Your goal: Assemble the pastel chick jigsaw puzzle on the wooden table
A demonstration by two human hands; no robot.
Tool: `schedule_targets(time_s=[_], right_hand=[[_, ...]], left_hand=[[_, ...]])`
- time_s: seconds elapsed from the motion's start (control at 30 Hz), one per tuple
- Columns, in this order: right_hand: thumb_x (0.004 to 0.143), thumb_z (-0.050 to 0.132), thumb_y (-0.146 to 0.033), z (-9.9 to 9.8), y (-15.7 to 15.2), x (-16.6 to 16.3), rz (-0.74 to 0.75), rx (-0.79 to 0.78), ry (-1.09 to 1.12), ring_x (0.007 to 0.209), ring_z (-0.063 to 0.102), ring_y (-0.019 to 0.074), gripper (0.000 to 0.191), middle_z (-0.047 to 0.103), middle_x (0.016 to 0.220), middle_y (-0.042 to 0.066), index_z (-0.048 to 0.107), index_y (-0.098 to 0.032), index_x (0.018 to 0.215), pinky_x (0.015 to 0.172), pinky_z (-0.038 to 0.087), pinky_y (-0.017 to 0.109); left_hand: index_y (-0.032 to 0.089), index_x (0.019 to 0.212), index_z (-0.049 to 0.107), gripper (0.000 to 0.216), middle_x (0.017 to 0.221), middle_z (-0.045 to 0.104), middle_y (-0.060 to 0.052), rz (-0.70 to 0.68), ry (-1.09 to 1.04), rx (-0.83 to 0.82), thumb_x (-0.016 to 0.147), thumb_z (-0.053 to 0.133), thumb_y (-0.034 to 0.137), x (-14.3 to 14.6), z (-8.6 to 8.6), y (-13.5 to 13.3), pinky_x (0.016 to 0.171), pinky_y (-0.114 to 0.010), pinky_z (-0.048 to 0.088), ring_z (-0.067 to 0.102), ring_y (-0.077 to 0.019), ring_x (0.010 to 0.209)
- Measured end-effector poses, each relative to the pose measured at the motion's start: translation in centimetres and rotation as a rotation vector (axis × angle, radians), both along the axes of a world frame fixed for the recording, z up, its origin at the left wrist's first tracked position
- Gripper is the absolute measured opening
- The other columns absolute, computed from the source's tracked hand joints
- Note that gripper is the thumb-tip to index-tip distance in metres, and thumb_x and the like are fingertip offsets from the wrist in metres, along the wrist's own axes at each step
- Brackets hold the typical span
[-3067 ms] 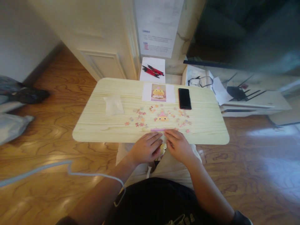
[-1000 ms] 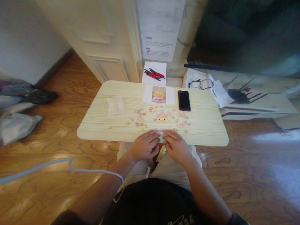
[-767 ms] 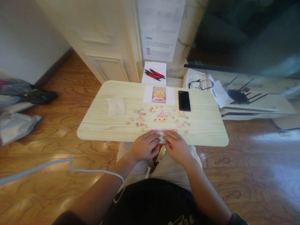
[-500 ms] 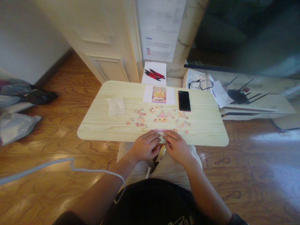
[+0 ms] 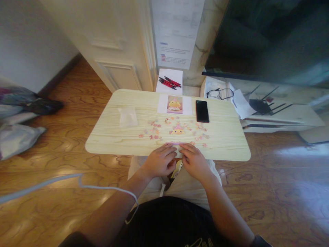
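At the near edge of the light wood-grain table (image 5: 108, 137), a narrow pink-purple strip of joined jigsaw puzzle pieces (image 5: 175, 143) lies between my fingertips. My left hand (image 5: 161, 159) is closed on its left end, fingers bent. On the right end my right hand (image 5: 193, 160) is closed likewise; my fingers cover part of the strip. Just beyond it sits a joined puzzle section (image 5: 178, 130) with a yellow face and a pink top. Loose puzzle pieces (image 5: 154, 137) in pink, orange and grey lie scattered around that section.
Behind the pieces lies a printed picture (image 5: 175, 104) of a yellow figure, with a black phone (image 5: 202, 111) to its right. A clear plastic bag (image 5: 128, 116) rests at the left. Red and black pens (image 5: 170, 82) lie on paper past the far edge. A pale cable (image 5: 108, 187) crosses my left forearm.
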State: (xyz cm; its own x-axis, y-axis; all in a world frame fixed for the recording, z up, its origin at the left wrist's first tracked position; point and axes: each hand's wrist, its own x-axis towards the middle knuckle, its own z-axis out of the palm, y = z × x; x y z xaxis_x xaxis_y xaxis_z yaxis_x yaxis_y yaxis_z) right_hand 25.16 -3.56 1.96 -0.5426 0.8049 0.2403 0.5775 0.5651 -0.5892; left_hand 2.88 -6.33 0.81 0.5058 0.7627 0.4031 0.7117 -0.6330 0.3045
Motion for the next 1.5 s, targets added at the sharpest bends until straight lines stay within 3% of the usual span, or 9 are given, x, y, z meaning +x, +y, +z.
schedule_targets(time_s=[0.7,1.5], right_hand=[[0.091,0.056,-0.005,0.1,0.1,0.4,-0.026,0.012,-0.002,0.131,0.062,0.0234,0.034,0.071,0.135,0.008,0.074,-0.023,0.113,0.124,0.043,0.051],[0.092,0.056,-0.006,-0.5,0.6,1.5,-0.035,0.016,0.123,0.126,0.064,0.0239,0.034,0.074,0.127,0.007,0.075,-0.025,0.114,0.119,0.049,0.050]], left_hand=[[0.018,0.109,0.074,0.024,0.127,0.074,-0.008,-0.021,0.034,0.012,0.089,0.063,0.025,0.8,-0.2,-0.1,0.120,-0.050,0.051,0.067,-0.0304,0.128],[0.018,0.114,0.072,0.027,0.130,0.072,-0.013,-0.060,-0.023,0.008,0.088,0.064,0.021,0.7,-0.7,0.5,0.121,-0.050,0.051,0.065,-0.0304,0.131]])
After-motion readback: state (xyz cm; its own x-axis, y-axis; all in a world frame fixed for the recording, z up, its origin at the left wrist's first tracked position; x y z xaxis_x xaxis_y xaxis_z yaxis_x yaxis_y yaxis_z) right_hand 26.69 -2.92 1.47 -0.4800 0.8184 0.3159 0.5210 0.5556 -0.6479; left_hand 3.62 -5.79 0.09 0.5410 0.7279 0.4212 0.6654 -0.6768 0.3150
